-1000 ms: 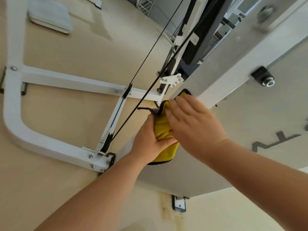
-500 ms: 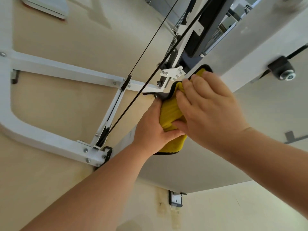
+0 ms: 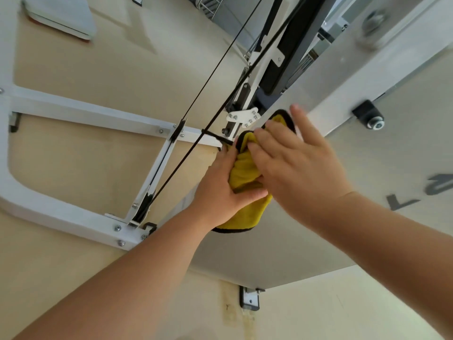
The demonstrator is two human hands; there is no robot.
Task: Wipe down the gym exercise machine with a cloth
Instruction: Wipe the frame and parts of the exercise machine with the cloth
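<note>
Mid-wipe, a left hand grips the yellow cloth at the gym machine's grey panel edge while the right hand presses it flat-fingered; the next stroke likely calls for sliding along that edge.

The cloth is showing plain bright yellow, with a thin black trim running round its edge. The machine's frame is gleaming white with silver bolts, its cables are running black, and its panel is showing pale grey with dark grey lettering. The floor is lying plain beige, with yellowish staining in one patch.
</note>
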